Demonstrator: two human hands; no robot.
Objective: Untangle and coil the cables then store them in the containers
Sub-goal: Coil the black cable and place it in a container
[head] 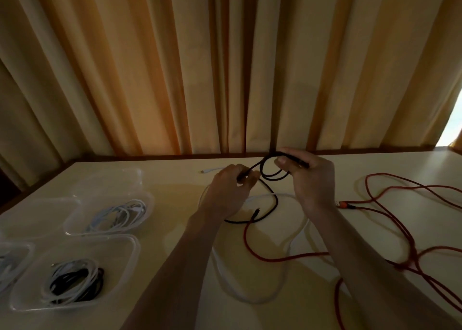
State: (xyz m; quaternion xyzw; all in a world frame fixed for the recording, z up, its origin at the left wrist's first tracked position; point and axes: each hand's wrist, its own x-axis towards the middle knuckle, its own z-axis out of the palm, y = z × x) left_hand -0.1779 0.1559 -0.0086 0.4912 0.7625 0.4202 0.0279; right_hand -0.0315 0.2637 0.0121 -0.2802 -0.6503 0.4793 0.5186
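Note:
Both hands hold a black cable point(268, 172) above the middle of the table. My right hand point(310, 179) pinches a couple of small loops of it, and my left hand point(227, 192) grips the strand leading into them. The cable's loose tail point(275, 204) curves down onto the table, where it crosses a white cable point(287, 274). A long red cable point(390, 204) sprawls in loops on the right. Clear plastic containers sit on the left: one point(117, 212) holds coiled white cables, another point(75, 277) holds black and white coils.
Two more clear containers point(40, 217) point(115, 179) stand at the left, and one point(10, 262) at the left edge holds pale cables. A white plug end point(207, 171) lies near the table's far edge. Orange curtains point(225, 67) hang behind the table.

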